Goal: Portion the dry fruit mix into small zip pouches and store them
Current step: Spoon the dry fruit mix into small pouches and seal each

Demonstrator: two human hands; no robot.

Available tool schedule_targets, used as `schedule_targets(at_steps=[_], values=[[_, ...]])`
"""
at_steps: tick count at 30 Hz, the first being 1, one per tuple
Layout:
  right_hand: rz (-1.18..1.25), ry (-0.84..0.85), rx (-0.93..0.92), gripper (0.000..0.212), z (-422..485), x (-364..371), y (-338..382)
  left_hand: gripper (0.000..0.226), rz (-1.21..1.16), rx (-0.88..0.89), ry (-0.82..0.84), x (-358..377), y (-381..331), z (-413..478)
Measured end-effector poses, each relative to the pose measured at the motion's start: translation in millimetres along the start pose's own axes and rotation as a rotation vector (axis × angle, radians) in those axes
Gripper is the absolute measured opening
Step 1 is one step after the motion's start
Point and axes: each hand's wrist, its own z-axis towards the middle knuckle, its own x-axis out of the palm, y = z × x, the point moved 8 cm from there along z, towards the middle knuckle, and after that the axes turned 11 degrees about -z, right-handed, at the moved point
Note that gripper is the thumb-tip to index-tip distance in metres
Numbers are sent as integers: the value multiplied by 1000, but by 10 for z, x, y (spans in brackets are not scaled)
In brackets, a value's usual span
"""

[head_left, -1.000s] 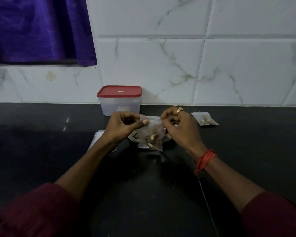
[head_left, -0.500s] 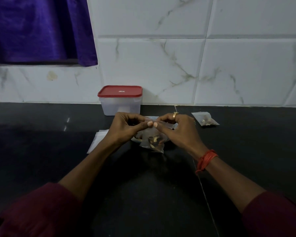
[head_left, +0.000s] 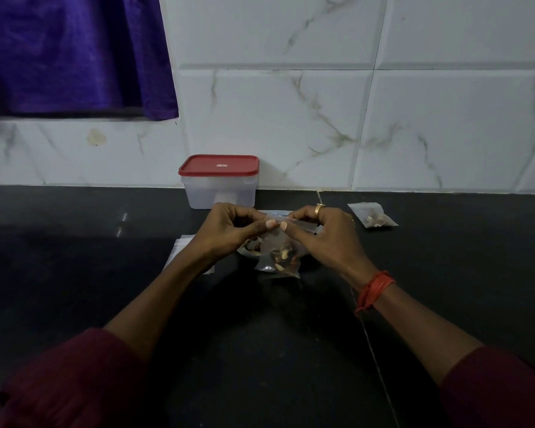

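Since one second ago, both thumbs have travelled inward along the top edge of the zip pouch (head_left: 278, 242) and now sit nail to nail at its middle; over the last half second the pose is unchanged. The left hand (head_left: 226, 233) and right hand (head_left: 328, 239) are raised just above the black counter (head_left: 74, 273), forearms converging, fingers curled. Each hand pinches the pouch's seal strip between thumb and forefinger. The pouch hangs below the thumbs, in front of the container (head_left: 220, 193); whether its lower edge touches the counter cannot be told. Its lower half holds dry fruit mix (head_left: 281, 254), seen as pale and dark pieces; single kinds cannot be made out. A shallow dish (head_left: 247, 250) behind the pouch is mostly hidden by the hands. A stack of empty pouches (head_left: 183, 245) is partly covered by the left wrist. Materials: thin clear film for the pouch; translucent plastic, square, with a red lid (head_left: 218, 165) for the container; glossy stone-like counter. A second pouch (head_left: 372, 215), filled, lies flat to the right, well apart.
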Motion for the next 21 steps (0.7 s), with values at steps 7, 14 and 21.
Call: schedule_targets(at_steps=[7, 14, 21], values=[[57, 25, 24, 17, 18, 44, -71, 22, 26, 59, 0, 35, -76, -15], [129, 54, 58, 37, 36, 83, -102, 9, 77, 105, 1, 54, -103, 0], [120, 53, 39, 11, 44, 79, -109, 20, 106, 113, -2, 65, -126, -1]])
